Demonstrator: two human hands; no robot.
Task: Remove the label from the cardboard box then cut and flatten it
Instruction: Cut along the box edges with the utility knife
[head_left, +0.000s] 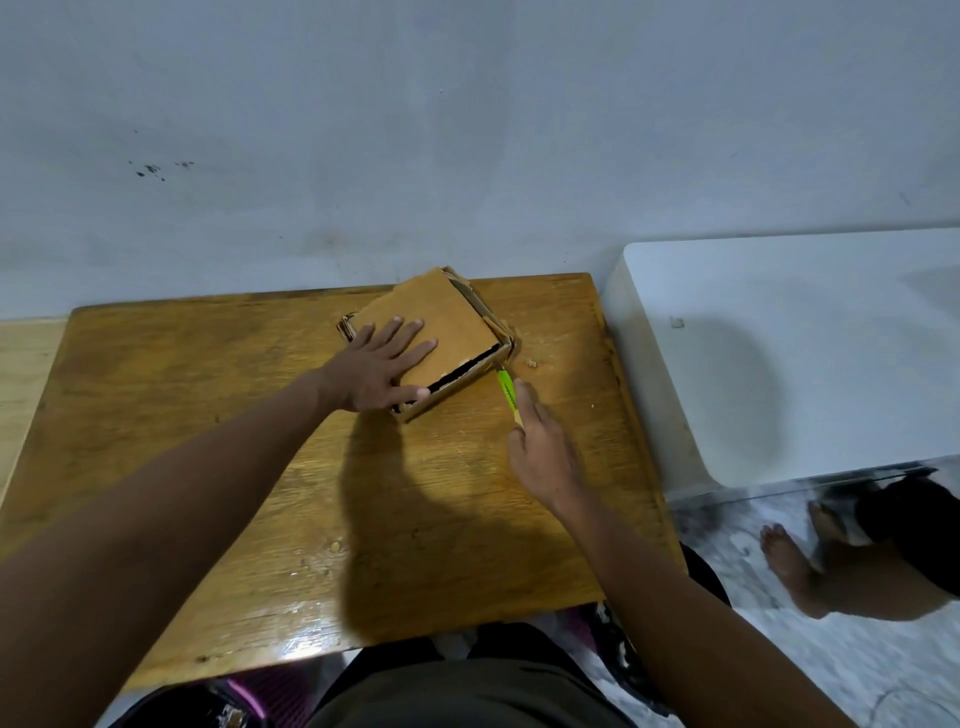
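Head view of the cutting stage. The glossy brown wooden counter (218, 415) stands against a pale grey wall (363, 130), with a white rectangular cabinet top (805, 338) just beside it on the right. Toward the counter's far edge lies the shallow brown cardboard box (441, 332), still box-shaped — its low side walls stand and a dark slot gapes along the near edge under the top panel. The left hand (382, 364) lies flat on that top panel, fingers straight and spread, pressing it down. The right hand (540, 447) grasps a slim knife with a bright green handle (506, 389), index finger laid along it, its tip at the box's near right corner.

Progress, as judged: no label shows on the visible faces, so removal is probably done; cutting appears under way at one corner, and flattening is left.

Hard to make out — the blade itself, hidden at the corner; whether any corner is already slit; the box's far and underside faces; small crumbs (531, 364) of uncertain kind near the box. The counter's near edge is cut off by the person's lap.
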